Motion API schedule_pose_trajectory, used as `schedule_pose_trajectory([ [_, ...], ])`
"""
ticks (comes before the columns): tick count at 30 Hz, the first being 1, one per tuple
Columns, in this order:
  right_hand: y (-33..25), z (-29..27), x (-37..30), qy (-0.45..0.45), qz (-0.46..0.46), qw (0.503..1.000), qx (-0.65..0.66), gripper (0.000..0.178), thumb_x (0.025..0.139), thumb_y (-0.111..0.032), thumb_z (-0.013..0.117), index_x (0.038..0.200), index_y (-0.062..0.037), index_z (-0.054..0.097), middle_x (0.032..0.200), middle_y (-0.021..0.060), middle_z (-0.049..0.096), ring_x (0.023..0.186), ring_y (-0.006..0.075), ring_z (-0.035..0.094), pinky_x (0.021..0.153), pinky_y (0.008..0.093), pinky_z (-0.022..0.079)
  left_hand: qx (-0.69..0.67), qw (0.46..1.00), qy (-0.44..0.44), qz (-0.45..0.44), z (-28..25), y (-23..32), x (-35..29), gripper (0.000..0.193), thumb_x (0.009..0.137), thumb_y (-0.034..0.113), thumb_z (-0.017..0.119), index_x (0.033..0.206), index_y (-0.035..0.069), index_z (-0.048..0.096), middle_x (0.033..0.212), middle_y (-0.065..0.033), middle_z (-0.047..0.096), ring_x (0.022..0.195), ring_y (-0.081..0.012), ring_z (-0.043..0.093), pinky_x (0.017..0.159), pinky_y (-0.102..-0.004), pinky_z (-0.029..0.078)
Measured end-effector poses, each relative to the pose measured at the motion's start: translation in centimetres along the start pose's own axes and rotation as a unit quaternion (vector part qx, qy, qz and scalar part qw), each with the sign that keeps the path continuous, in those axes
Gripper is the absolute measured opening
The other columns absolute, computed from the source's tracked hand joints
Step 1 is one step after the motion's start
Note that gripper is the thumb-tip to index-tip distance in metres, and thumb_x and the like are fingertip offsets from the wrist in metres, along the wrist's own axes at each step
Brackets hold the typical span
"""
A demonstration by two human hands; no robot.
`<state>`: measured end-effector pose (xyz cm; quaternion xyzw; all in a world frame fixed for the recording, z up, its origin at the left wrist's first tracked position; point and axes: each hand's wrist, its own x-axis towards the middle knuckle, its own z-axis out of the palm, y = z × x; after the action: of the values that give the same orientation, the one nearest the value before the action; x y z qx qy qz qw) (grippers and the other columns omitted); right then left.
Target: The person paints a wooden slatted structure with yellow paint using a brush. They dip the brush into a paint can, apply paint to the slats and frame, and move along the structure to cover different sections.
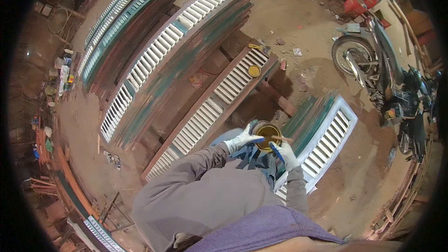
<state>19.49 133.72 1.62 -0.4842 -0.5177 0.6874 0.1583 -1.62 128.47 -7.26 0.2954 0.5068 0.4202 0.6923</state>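
Note:
My left hand (242,141), in a white glove, grips the rim of a round paint can (267,132) with yellowish paint inside. My right hand (283,151), also gloved in white with blue marks, holds a wooden stick (282,138) whose end dips into the can. The can is held over my lap, above my blue trousers. A louvered shutter panel (219,98) with a brown frame and white slats lies just ahead of me. The can's round yellow lid (254,71) rests on that panel's slats.
Stacks of green and brown louvered shutters (154,51) lie on the dirt floor to the left and ahead. Another white shutter (329,135) lies at my right. A motorcycle (387,74) is parked at the far right. Scrap wood lines the left edge.

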Motion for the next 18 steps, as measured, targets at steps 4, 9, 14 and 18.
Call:
schedule_pose_trajectory([
  [4, -8.2, -4.2, 9.1, -0.153, 0.095, 0.914, -0.363, 0.073, 0.082, -0.047, 0.072, 0.135, -0.003, 0.047, 0.114, 0.0169, 0.065, 0.1, 0.0268, 0.065, 0.087, 0.0368, 0.05, -0.094, 0.988, 0.121, -0.018, -1.7, 4.4, 2.0, 0.081, 0.085, 0.02, 0.074, 0.148, 0.011, 0.024, 0.138, -0.0116, 0.046, 0.122, -0.0203, 0.049, 0.099, -0.0349, 0.046],
  [9, -11.3, -8.9, 20.6, -0.142, 0.086, 0.807, -0.567, 0.077, 0.08, -0.061, 0.064, 0.132, -0.0064, 0.049, 0.119, 0.019, 0.063, 0.112, 0.0357, 0.059, 0.093, 0.0442, 0.047, -0.408, 0.861, 0.294, -0.078, -6.1, -0.7, 5.8, 0.031, 0.093, 0.024, 0.06, 0.122, 0.011, 0.058, 0.111, -0.0073, 0.064, 0.096, -0.0216, 0.064, 0.075, -0.0425, 0.056],
  [14, -9.7, -14.1, 31.4, -0.097, 0.054, 0.776, -0.621, 0.061, 0.082, -0.058, 0.062, 0.119, -0.0099, 0.054, 0.113, 0.0145, 0.065, 0.109, 0.0322, 0.061, 0.089, 0.0456, 0.048, -0.568, 0.764, 0.307, -0.01, -8.9, 2.7, 11.3, 0.039, 0.086, 0.02, 0.061, 0.121, 0.004, 0.055, 0.111, -0.0128, 0.065, 0.101, -0.0293, 0.064, 0.084, -0.0436, 0.053],
  [18, -9.0, -15.5, 40.7, -0.13, 0.039, 0.728, -0.672, 0.055, 0.082, -0.052, 0.065, 0.116, -0.0095, 0.056, 0.112, 0.0165, 0.061, 0.106, 0.0357, 0.06, 0.089, 0.0474, 0.047, -0.586, 0.694, 0.417, 0.015, -8.6, 5.6, 13.3, 0.044, 0.084, 0.024, 0.063, 0.123, 0.005, 0.054, 0.116, -0.0118, 0.063, 0.102, -0.0287, 0.062, 0.086, -0.0439, 0.052],
])
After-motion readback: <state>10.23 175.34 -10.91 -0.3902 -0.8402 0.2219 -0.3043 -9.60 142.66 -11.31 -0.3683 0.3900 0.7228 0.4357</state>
